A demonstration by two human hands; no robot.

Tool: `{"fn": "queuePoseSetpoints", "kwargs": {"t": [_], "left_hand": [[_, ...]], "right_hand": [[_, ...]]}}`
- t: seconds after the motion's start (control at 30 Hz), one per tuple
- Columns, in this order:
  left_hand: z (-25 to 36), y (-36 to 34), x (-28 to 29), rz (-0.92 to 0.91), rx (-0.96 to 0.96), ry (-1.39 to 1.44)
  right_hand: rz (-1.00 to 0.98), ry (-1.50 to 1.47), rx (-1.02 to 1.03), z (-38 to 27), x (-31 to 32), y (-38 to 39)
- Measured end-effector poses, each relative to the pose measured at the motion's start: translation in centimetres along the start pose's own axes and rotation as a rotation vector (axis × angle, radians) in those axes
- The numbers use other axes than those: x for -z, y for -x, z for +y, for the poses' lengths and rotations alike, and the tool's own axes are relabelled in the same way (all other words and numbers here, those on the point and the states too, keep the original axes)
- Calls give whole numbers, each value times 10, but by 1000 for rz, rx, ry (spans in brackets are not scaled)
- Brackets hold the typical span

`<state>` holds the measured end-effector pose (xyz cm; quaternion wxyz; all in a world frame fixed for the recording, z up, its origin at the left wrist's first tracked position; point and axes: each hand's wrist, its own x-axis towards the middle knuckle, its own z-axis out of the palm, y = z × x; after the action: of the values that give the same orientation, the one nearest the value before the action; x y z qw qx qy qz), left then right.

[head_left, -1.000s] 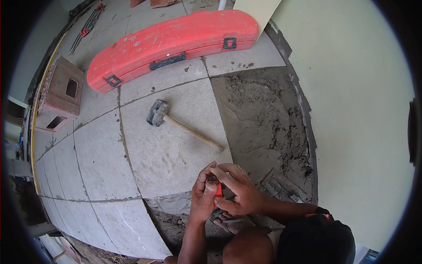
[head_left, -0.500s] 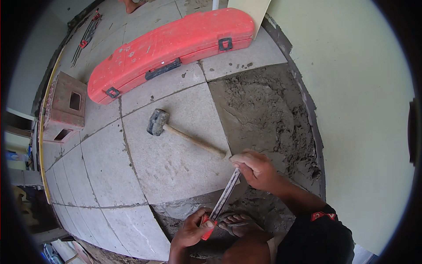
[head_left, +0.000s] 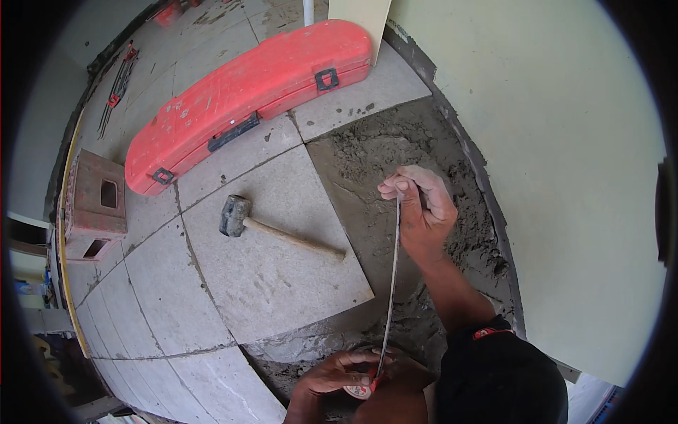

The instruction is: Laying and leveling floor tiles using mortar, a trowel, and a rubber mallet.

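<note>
A tape measure stretches between my two hands. My left hand [head_left: 330, 373], low in the view, is wrapped round its red case [head_left: 358, 391], which my fingers partly hide. The narrow pale blade [head_left: 393, 275] runs upward from there, seen nearly edge-on. My right hand [head_left: 425, 212] pinches the blade's far end between thumb and fingers, above the wet grey mortar [head_left: 367, 159]. Left of the blade, a mallet with a dark head [head_left: 234, 216] and a wooden handle [head_left: 296, 239] lies on a large grey tile [head_left: 268, 290].
A long red carrying case [head_left: 247, 95] with black latches lies across the tiles beyond the mallet. On the left stands a dusty reddish box [head_left: 95, 201] with cut-out openings. Thin black-and-red tools [head_left: 116, 90] lie farther back. A pale wall [head_left: 558, 162] borders the mortar at right.
My right hand has moved up and away over the mortar, drawing out more blade. My left hand has shifted slightly right and down with the case. The view has shifted too.
</note>
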<state>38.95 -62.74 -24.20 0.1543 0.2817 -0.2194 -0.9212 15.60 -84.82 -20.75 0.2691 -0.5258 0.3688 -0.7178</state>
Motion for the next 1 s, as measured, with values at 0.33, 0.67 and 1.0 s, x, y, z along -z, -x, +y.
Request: {"fn": "queuePoseSetpoints", "kwargs": {"t": [0.33, 0.67, 1.0], "left_hand": [[52, -11, -21, 696, 51, -619], [198, -35, 0, 1058, -250, -1760], [319, -48, 86, 990, -302, -2609]], "right_hand": [[-53, -161, -529, -19, -10, 60], [-152, -232, -970, 50, 8, 24], [215, -302, -1106, 195, 43, -133]]}}
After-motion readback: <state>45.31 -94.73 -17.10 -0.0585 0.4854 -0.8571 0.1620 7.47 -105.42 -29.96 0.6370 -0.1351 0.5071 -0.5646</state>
